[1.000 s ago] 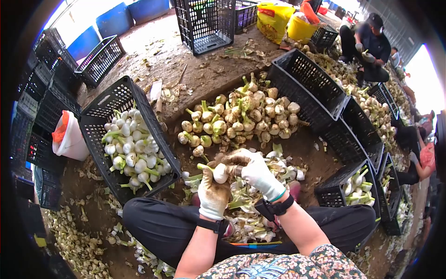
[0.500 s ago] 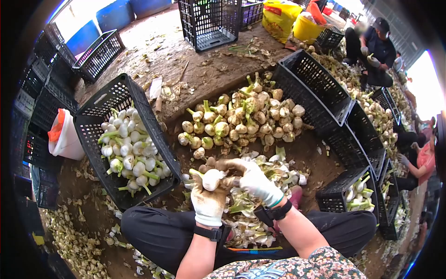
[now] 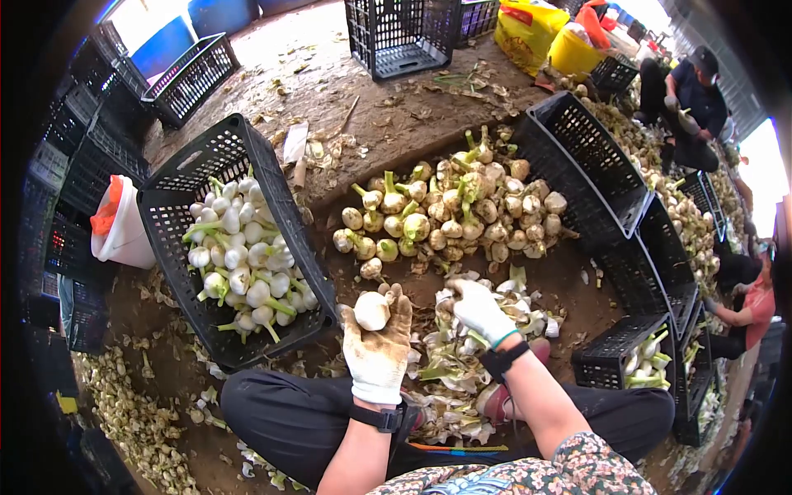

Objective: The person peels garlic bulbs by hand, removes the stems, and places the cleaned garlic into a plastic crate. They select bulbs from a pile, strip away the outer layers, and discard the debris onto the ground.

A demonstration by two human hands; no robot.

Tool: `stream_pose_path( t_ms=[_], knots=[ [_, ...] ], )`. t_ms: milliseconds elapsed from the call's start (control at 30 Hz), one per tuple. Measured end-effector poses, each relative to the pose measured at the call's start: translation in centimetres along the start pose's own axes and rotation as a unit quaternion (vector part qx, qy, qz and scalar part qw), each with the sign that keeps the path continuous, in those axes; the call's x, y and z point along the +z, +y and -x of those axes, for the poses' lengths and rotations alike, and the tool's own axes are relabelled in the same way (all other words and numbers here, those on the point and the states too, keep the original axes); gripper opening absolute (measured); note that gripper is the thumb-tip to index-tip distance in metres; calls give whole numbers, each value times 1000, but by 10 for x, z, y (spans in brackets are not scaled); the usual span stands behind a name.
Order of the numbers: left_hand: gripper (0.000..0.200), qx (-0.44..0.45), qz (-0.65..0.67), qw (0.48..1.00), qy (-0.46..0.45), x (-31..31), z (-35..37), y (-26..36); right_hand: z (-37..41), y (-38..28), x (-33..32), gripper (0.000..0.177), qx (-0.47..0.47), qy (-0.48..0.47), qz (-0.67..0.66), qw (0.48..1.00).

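A whitish garlic bulb (image 3: 372,311) rests in the palm of my left hand (image 3: 376,351), its gloved fingers and thumb around it. My right hand (image 3: 481,312), also in a soiled white glove, is apart from the bulb, over a heap of garlic skins (image 3: 450,363). Its fingers point left and down, partly hidden and blurred, so I cannot make out whether they hold anything. Beyond both hands lies a pile of unpeeled garlic bulbs (image 3: 450,206) with short green stems. To the left, a tilted black crate (image 3: 194,177) holds cleaned white garlic bulbs (image 3: 243,247).
More black crates (image 3: 586,153) line the right side, one with stemmed garlic (image 3: 648,359). A cleaver-like blade (image 3: 295,142) lies on the dirt behind the pile. A white bucket (image 3: 124,227) stands at left. Co-workers (image 3: 697,99) sit at far right.
My right hand has moved away from the bulb, right and over the skins. The bulb now sits in my left palm, its green stem no longer visible. The view has shifted slightly.
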State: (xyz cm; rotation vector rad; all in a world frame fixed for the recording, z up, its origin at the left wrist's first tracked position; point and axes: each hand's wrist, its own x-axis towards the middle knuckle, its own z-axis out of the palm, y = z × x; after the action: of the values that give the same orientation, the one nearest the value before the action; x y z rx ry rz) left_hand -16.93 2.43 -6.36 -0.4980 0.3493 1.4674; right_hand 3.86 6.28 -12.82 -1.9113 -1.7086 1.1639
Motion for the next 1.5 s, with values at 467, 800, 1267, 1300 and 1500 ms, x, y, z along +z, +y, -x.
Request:
stream_pose_path(
  t_ms=[467,800,1267,1300,1500],
  knots=[
    [38,1,-2,1000,20,6,3,4,21,-120,18,30,-56,-92,-368,924],
    [35,180,-6,984,3,-17,-21,39,11,-78,-11,23,-116,-504,-155,841],
    [72,168,-481,855,-99,9,-18,9,-85,-55,-15,22,-33,21,-339,940],
    [73,186,-548,803,-138,-8,-28,6,-52,-67,-33,23,-30,-25,-361,932],
    [73,102,-476,838,-246,-2,-6,-25,56,-98,-57,43,-56,-63,-539,838]
  ],
)
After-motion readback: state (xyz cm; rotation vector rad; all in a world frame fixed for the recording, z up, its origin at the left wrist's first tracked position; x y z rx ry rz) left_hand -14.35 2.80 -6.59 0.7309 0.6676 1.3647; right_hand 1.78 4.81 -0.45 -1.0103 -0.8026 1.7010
